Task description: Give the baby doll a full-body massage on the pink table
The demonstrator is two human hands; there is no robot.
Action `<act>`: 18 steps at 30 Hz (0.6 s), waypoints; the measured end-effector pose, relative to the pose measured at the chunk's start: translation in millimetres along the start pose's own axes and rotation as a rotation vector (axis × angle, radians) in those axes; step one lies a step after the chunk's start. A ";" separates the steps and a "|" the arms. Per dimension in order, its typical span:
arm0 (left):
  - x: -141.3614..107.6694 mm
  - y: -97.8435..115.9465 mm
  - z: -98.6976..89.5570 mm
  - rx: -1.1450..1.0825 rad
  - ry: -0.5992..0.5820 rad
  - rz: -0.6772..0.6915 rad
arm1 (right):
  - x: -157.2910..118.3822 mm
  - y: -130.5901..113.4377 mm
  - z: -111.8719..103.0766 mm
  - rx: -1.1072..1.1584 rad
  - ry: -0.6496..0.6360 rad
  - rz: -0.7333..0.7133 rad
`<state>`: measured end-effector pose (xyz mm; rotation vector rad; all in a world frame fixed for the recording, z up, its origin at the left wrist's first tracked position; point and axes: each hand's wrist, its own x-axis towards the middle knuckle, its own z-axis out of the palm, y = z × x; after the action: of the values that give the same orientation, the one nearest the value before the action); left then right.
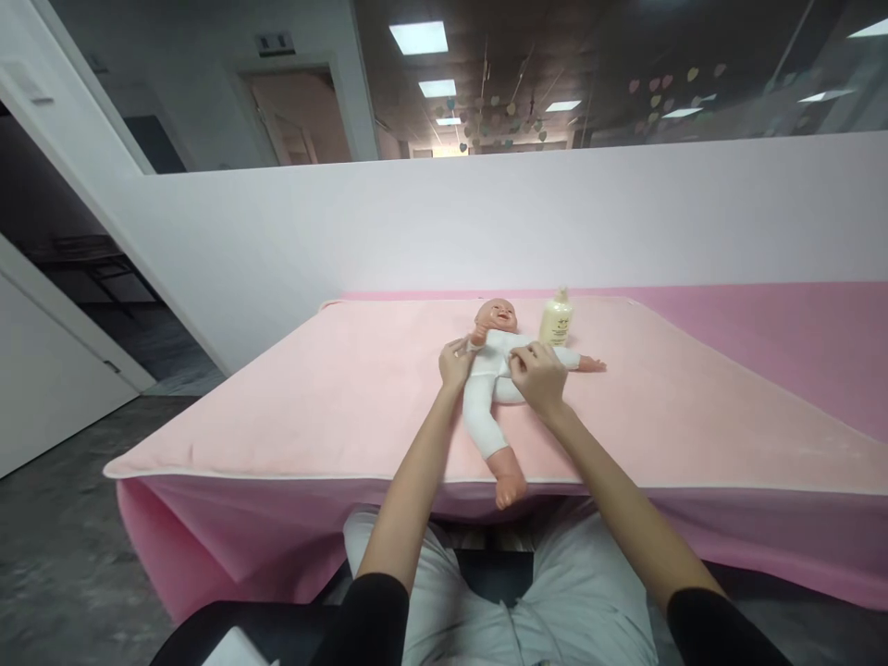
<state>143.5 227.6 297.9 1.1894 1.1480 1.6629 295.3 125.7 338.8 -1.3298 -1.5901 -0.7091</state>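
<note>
A baby doll [488, 370] with a white cloth body lies face up on the pink mat, its head toward the wall and one leg reaching the mat's front edge. My left hand [455, 362] is at the doll's side by its bent arm, fingers pressed together near the sleeve; what they pinch is too small to tell. Over the doll's belly, my right hand [538, 374] is curled closed against the white cloth; its grip is hidden. Just behind my right hand a pale yellow pump bottle [556, 319] stands upright beside the doll's outstretched arm.
The pink mat [312, 398] covers a table with a darker pink cloth [777, 333] under it. A white wall [486, 217] with glass above rises behind. My legs are under the table's front edge. A white door stands at the left.
</note>
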 end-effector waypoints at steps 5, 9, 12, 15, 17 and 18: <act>-2.3 -7.3 -2.5 0.333 -0.086 0.258 | -4.7 8.7 16.3 -0.041 -0.049 -0.023; 0.0 -10.3 -6.2 0.299 -0.030 0.214 | -27.2 4.2 -21.3 -0.077 0.087 -0.101; 3.5 -14.3 -8.4 0.253 0.046 0.114 | -54.5 0.2 -55.5 -0.075 0.143 -0.163; 9.9 -21.7 -11.2 0.089 0.161 -0.053 | -85.1 -0.9 -80.9 -0.052 0.127 -0.217; 15.3 -27.3 -13.5 -0.057 0.260 -0.155 | -102.3 -0.5 -90.5 -0.023 0.110 -0.220; 18.2 -29.8 -14.7 -0.121 0.291 -0.187 | -109.1 -0.1 -93.2 -0.012 0.106 -0.210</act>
<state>127.1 249.9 271.9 0.7574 1.2721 1.7703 321.2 -2.2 279.2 -1.1247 -1.6566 -0.9030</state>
